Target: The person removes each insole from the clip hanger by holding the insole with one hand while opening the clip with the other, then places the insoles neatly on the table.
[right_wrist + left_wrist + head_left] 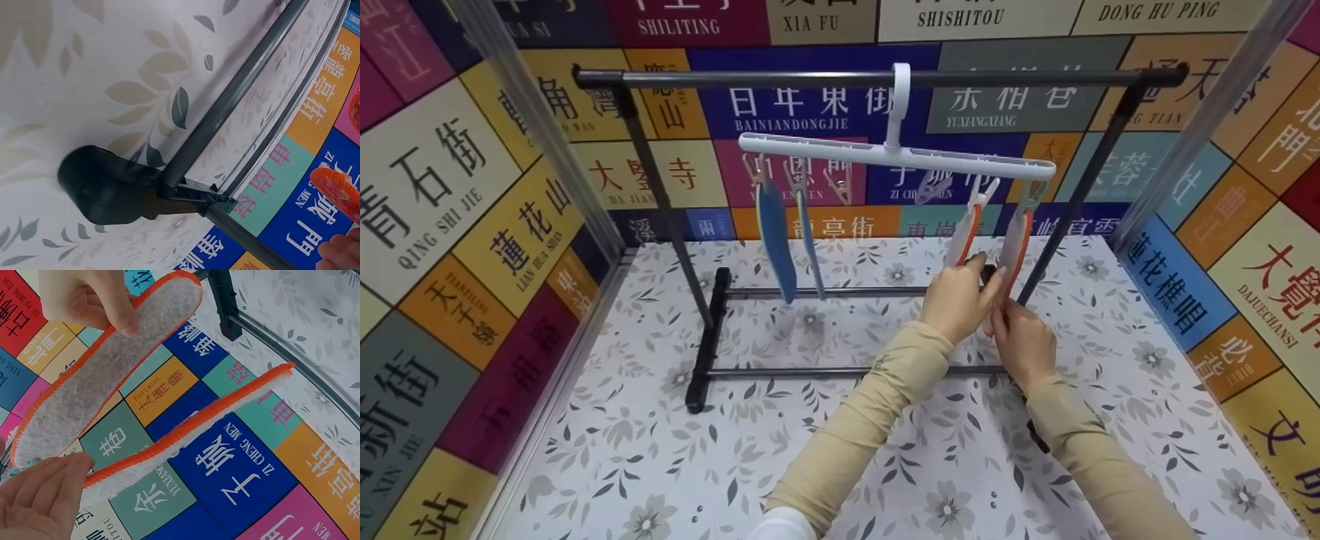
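Note:
In the head view two fuzzy grey-white insoles with orange edges hang from clips at the hanger's right end: the inner insole (964, 236) and the outer insole (1017, 247). My left hand (956, 300) is at the inner insole's lower part, thumb toward the outer one. My right hand (1027, 345) grips the outer insole near its bottom. The left wrist view shows one hand (90, 298) with its thumb on an insole's face, while another hand (42, 506) pinches the second insole (185, 430). Fingertips (340, 253) show beneath an orange-edged insole (337, 191) in the right wrist view.
A white hanger (896, 155) with several clips hooks over the dark rack's top bar (697, 79). Two blue insoles (774, 240) hang at its left end. The rack's foot (101, 185) stands on a flower-patterned surface. Panels with lettering (810, 112) surround it.

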The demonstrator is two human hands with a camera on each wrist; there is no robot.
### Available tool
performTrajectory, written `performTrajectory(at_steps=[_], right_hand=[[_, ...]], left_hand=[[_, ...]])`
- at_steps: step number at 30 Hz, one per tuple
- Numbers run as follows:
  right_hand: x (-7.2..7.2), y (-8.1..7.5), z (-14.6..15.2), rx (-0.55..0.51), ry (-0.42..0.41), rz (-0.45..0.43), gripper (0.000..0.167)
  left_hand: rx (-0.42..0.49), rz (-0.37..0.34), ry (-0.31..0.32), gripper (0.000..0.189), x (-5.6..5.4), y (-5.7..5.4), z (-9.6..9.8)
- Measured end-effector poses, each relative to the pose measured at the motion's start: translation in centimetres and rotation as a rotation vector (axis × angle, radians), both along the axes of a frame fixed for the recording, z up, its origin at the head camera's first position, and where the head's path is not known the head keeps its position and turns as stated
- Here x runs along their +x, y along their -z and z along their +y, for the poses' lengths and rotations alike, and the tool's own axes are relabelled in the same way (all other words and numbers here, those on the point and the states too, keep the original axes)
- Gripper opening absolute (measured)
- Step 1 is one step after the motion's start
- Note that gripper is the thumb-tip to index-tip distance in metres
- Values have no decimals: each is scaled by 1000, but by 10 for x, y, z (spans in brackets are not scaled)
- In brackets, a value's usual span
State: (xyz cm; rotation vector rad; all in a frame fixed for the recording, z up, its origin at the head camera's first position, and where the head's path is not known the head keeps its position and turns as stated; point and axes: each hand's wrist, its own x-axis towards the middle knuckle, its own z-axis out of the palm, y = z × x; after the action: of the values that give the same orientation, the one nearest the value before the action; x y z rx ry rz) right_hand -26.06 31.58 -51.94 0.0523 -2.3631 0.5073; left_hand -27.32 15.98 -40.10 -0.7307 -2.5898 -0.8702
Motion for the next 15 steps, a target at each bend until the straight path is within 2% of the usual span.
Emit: performTrajectory(at_steps=[6,15], right_hand=[[8,5,5,-3,2,4,21],[17,8,8,0,-17,34,18]], left_hand=[[-2,-25,37,40,-1,-7,7],[-61,-25,8,48,-7,-26,16]])
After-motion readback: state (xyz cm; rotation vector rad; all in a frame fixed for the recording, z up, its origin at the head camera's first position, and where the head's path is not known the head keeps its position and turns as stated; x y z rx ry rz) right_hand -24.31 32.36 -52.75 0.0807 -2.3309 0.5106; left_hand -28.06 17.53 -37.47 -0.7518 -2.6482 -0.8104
